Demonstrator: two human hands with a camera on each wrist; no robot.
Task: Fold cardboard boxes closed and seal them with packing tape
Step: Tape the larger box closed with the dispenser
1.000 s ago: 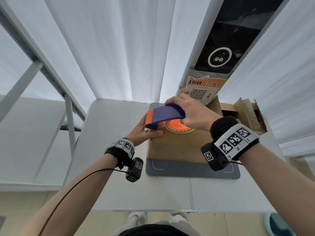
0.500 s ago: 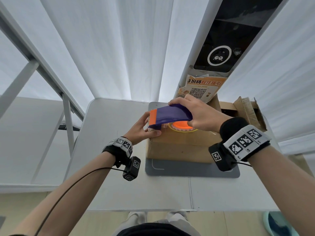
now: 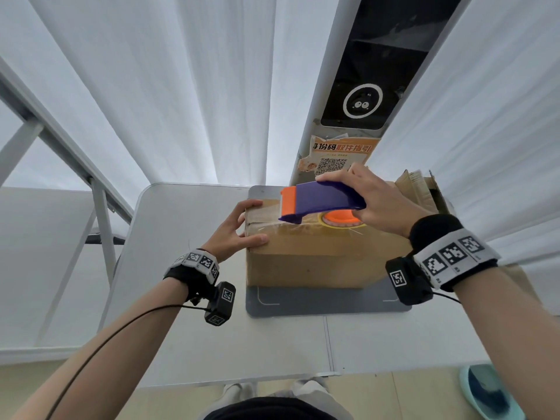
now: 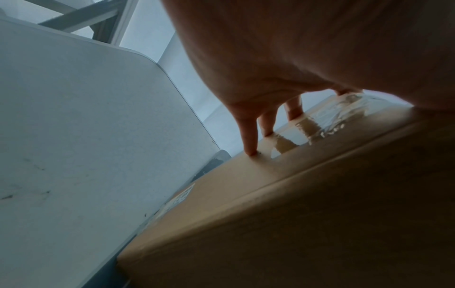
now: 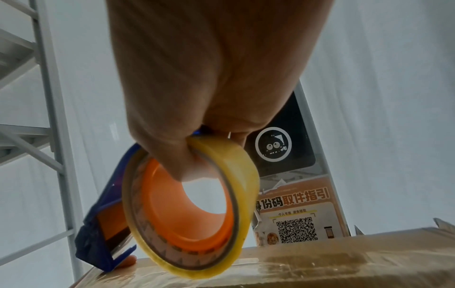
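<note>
The cardboard box [image 3: 318,256] sits closed on a grey mat [image 3: 327,304] on the white table [image 3: 181,237], with clear packing tape [image 4: 327,120] already glossy along its top. The left hand [image 3: 233,230] is spread over the box's left end: its fingers [image 4: 248,134] are extended and press their tips down on the top face, right at the edge of the tape strip, while the thumb lies on the near side of the top corner. The right hand [image 3: 375,204] grips the tape dispenser [image 3: 321,200], a purple body with an orange front end, its fingers curled over the far side and the thumb hooked into the orange core of the yellowish tape roll [image 5: 194,208]. The dispenser's nose points toward the left fingers and hangs just above the box top near them; whether its blade end actually touches the tape I cannot tell from here. Beyond the right hand's knuckles stands another open carton [image 3: 424,192], and an orange notice with a QR code [image 3: 336,159] is stuck on a post behind the box.
</note>
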